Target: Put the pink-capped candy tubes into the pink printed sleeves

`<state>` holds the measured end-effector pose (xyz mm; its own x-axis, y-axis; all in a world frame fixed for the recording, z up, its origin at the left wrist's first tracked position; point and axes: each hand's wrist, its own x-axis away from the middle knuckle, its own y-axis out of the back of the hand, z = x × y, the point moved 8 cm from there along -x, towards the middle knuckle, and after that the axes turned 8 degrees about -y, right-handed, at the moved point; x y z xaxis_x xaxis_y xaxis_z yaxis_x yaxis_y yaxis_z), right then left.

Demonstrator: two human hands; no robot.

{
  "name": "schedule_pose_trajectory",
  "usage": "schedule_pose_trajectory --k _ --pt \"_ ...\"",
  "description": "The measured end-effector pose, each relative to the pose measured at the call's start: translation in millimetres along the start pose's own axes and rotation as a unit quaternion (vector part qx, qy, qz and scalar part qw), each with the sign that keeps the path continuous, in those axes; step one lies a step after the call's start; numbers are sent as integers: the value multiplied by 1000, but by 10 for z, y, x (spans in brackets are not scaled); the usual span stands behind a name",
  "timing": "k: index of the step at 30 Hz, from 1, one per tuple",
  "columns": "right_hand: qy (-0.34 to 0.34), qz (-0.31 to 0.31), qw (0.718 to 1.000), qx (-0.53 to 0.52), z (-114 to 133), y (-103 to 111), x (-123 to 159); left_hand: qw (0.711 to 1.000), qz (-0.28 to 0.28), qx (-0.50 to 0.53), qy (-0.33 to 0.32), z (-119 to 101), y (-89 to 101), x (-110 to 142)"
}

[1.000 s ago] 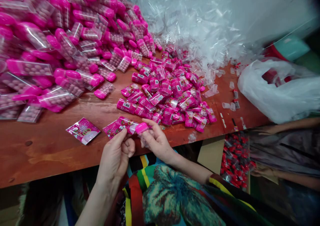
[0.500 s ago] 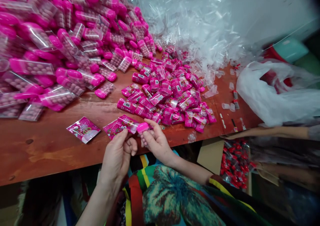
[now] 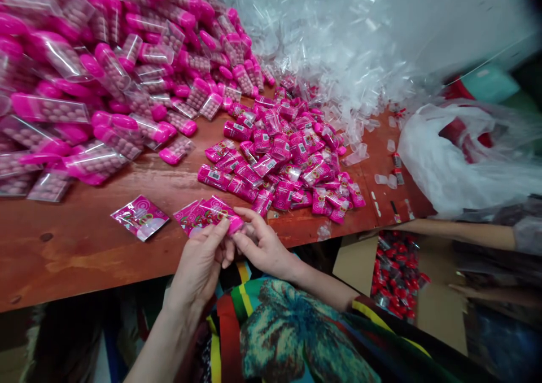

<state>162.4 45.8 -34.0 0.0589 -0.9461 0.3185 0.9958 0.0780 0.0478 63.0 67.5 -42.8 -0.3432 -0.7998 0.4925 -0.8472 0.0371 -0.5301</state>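
Observation:
At the near edge of a reddish wooden table, my left hand and my right hand meet, fingers pinched together on a small pink-capped clear candy tube and a pink printed wrapper. The tube is mostly covered by the wrapper and my fingers. Another flat pink wrapper lies loose on the table to the left of my hands. Just beyond my hands lies a heap of wrapped pink packets.
A big pile of pink-capped clear tubes fills the far left. Clear plastic pieces are heaped at the back. A white plastic bag sits at right. Another person's arm reaches over a cardboard box of red items.
The pink cap that showed between my hands is now covered by the wrapper; my left fingers have moved up against the right hand. The other person's arm has shifted lower.

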Motion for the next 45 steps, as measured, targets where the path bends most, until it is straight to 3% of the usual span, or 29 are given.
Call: schedule_pose_trajectory --k 3,7,14,19,21,25,30,34,40,43,45 --pt "6 -12 1000 18 36 14 -1 1000 7 -5 24 63 2 -6" --pt "-34 71 985 -151 3 -73 -20 1000 -22 8 8 -12 55 -11" --pt "-135 164 938 -276 -68 -191 -21 1000 -10 -29 7 -44 77 -45" --pt "-82 69 981 -164 -15 -130 -110 999 -37 -26 4 -48 175 -50" --pt "-100 91 973 -185 -9 -179 -116 999 -37 -25 5 -42 189 -38" --pt "-154 164 931 -287 0 -259 -118 999 9 -30 20 32 105 0" --pt "-109 126 954 -249 -15 -123 -161 999 28 -30 36 115 17 30" --pt "-102 134 959 -230 -78 -150 -140 999 -5 -46 -4 55 86 -19" --pt "-115 104 970 -190 -104 -165 -204 999 -5 -46 -11 57 90 -46" --pt "-108 95 967 -209 45 -11 -264 999 -14 -28 -9 28 106 -8" --pt "-92 68 962 -249 173 172 -308 997 -61 -29 -22 -39 225 34"
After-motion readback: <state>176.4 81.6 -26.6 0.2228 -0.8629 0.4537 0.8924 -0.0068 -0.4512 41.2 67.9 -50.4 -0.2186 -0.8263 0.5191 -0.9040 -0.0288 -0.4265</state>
